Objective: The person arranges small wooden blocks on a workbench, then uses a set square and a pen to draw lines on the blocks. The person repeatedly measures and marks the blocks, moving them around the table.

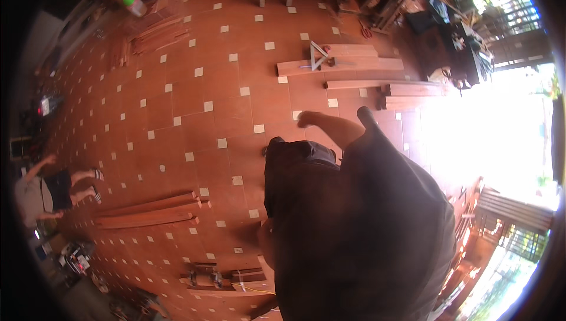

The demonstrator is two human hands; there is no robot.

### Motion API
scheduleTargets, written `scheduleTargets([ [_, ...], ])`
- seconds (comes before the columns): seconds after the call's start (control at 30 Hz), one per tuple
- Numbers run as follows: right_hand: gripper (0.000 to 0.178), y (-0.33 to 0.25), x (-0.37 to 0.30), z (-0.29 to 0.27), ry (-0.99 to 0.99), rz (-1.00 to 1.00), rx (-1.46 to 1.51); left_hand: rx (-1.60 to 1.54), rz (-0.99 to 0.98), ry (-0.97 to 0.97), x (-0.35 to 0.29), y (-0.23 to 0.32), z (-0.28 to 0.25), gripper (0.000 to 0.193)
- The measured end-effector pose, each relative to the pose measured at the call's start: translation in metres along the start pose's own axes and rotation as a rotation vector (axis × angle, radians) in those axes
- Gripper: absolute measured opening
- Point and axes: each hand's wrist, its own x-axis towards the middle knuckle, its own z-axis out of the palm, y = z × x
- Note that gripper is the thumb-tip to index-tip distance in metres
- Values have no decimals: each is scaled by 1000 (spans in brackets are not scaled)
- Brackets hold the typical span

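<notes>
Dark shirt (365, 232) and shorts (295, 168) filling the lower frame, nearest the lens. Right hand (306, 119) stretched out over the red tiled floor (194, 103), fingers loosely curled, gripping nothing. Wooden planks (348, 64) with a metal square (318, 56) lying well beyond the fingertips, apart. Left hand hidden, state impossible to tell. More planks (150, 212) at left, near another person (47, 188).

Daylight glare blew out the right side; floor (194, 103) evenly lit; fisheye rim dark, edges bent, slightly soft.
</notes>
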Motion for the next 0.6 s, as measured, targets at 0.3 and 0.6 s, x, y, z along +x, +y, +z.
scheduleTargets([
  [0.3, 40, -35, -136, 108, -93, 262, 355, 131, 50, -27, -28, -35, -56, 12],
  [0.6, 29, -111, -252, 246, -20, 399, 955, 167, 256, -423, 6, -55, -86, 11],
])
